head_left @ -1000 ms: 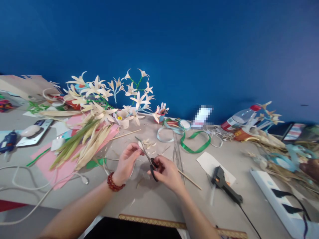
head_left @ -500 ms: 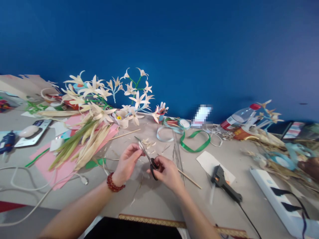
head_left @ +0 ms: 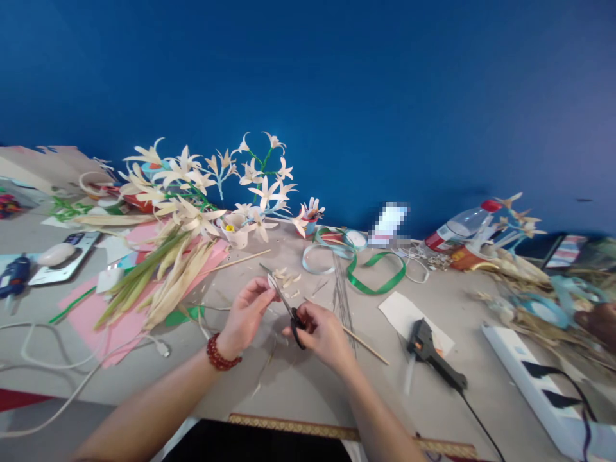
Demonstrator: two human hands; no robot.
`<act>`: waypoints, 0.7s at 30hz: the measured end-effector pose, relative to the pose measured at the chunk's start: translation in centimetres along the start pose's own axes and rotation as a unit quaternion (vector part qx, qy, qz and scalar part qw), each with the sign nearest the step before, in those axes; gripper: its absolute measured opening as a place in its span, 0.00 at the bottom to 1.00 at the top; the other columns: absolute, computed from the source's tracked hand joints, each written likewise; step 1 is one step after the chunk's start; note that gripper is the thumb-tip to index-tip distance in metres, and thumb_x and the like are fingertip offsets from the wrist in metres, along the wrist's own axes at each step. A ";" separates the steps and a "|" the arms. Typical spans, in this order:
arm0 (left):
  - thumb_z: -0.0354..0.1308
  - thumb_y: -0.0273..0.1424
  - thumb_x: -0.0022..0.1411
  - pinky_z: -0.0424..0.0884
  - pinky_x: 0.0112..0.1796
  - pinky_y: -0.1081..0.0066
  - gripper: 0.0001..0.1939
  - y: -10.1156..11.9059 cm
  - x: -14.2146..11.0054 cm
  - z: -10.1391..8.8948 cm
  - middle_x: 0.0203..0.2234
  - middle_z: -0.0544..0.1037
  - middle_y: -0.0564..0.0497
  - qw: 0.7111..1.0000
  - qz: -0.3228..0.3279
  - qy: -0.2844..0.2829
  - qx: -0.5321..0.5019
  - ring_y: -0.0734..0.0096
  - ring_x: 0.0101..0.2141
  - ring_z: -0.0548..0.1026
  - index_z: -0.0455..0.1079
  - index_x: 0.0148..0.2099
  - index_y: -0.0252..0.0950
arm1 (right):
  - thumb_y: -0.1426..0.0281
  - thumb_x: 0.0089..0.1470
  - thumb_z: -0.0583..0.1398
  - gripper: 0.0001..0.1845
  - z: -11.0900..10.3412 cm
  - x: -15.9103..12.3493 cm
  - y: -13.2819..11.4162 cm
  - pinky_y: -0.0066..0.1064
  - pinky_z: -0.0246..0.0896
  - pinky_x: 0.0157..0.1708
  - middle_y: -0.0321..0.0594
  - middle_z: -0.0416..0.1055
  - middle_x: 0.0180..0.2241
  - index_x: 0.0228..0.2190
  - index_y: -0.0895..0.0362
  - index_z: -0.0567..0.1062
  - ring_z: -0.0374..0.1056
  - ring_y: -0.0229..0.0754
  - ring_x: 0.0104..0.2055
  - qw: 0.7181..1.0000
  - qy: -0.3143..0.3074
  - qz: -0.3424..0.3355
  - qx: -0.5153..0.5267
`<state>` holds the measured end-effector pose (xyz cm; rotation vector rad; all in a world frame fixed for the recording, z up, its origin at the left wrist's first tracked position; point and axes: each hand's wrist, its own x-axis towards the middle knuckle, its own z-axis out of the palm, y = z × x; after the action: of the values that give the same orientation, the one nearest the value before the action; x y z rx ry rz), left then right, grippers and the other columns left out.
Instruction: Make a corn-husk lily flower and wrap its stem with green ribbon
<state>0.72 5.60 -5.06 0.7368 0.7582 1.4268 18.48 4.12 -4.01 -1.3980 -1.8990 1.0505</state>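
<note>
My right hand [head_left: 323, 332] is closed around the black handles of a pair of scissors [head_left: 297, 324], whose blades point up and left. Between the thumb and fingers of my left hand [head_left: 248, 316] is a small pale piece of corn husk [head_left: 272, 281], partly hidden and close against the blades. A red bead bracelet circles my left wrist. Just beyond the blades lie several cut husk petals [head_left: 289, 278]. Thin wires [head_left: 342, 295] and a wooden stick [head_left: 368, 346] rest right of my right hand.
Dried husks [head_left: 173, 282] on pink paper and pale husk flowers [head_left: 192, 176] stand left. Green ribbon [head_left: 378, 290], a glue gun [head_left: 436, 356], a power strip [head_left: 524, 385] and a bottle [head_left: 457, 228] are right. Another person's hand [head_left: 599, 321] shows at the right edge.
My hands and the scissors stay almost where they were, with only a very slight shift. The other person's hand at the right edge has moved a little.
</note>
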 end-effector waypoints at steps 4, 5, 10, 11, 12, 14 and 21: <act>0.66 0.30 0.54 0.67 0.39 0.70 0.06 -0.1 0.0 -0.1 0.29 0.75 0.53 1.000 0.000 -0.004 0.000 0.73 0.32 0.71 0.72 0.33 0.37 | 0.64 0.47 0.64 0.16 0.0 0.0 -0.1 0.23 0.48 0.21 0.30 0.60 0.20 0.22 0.54 0.61 0.56 0.34 0.21 1.000 0.000 -0.004 -0.005; 0.66 0.30 0.54 0.67 0.39 0.70 0.06 -0.1 0.0 -0.1 0.29 0.75 0.53 1.000 -0.002 -0.004 -0.001 0.73 0.32 0.71 0.72 0.34 0.37 | 0.64 0.47 0.64 0.16 0.0 0.0 -0.2 0.23 0.48 0.21 0.30 0.60 0.20 0.22 0.54 0.61 0.55 0.34 0.22 1.000 -0.001 -0.005 -0.005; 0.66 0.30 0.55 0.67 0.40 0.71 0.05 -0.1 0.0 -0.1 0.30 0.75 0.54 1.000 -0.007 -0.009 -0.003 0.74 0.32 0.71 0.72 0.33 0.38 | 0.63 0.47 0.64 0.18 0.0 0.0 0.0 0.23 0.47 0.21 0.29 0.58 0.20 0.21 0.54 0.60 0.54 0.34 0.22 1.000 0.000 -0.001 -0.005; 0.66 0.30 0.56 0.67 0.40 0.71 0.05 -0.1 0.0 -0.1 0.30 0.75 0.54 1.000 -0.006 -0.012 -0.003 0.74 0.32 0.71 0.72 0.33 0.38 | 0.63 0.47 0.65 0.18 0.0 0.0 0.1 0.23 0.47 0.21 0.29 0.58 0.20 0.21 0.54 0.60 0.53 0.34 0.22 1.000 0.000 0.000 -0.005; 0.65 0.30 0.56 0.66 0.40 0.71 0.05 0.0 0.0 -0.1 0.30 0.75 0.54 1.000 -0.004 -0.014 -0.002 0.74 0.33 0.71 0.72 0.33 0.38 | 0.63 0.47 0.65 0.18 0.0 0.1 0.1 0.23 0.47 0.21 0.29 0.58 0.20 0.22 0.54 0.60 0.53 0.34 0.22 1.000 0.000 0.002 -0.005; 0.65 0.29 0.56 0.66 0.40 0.72 0.04 0.0 0.0 -0.2 0.30 0.75 0.54 1.000 0.002 -0.017 0.000 0.74 0.33 0.71 0.72 0.33 0.37 | 0.63 0.47 0.65 0.18 0.0 0.1 0.2 0.23 0.46 0.21 0.29 0.58 0.20 0.22 0.54 0.61 0.53 0.34 0.22 1.000 -0.002 0.004 -0.002; 0.65 0.28 0.56 0.67 0.39 0.72 0.04 -0.1 0.1 -0.3 0.30 0.75 0.53 1.000 0.020 -0.020 0.009 0.73 0.33 0.71 0.72 0.33 0.36 | 0.62 0.47 0.65 0.18 -0.1 0.0 0.5 0.23 0.44 0.21 0.29 0.57 0.20 0.22 0.55 0.61 0.52 0.33 0.22 1.000 -0.012 0.005 0.012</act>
<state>0.56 5.74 -5.33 0.7958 0.7307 1.4385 18.82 4.20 -4.37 -1.3893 -1.8918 1.0961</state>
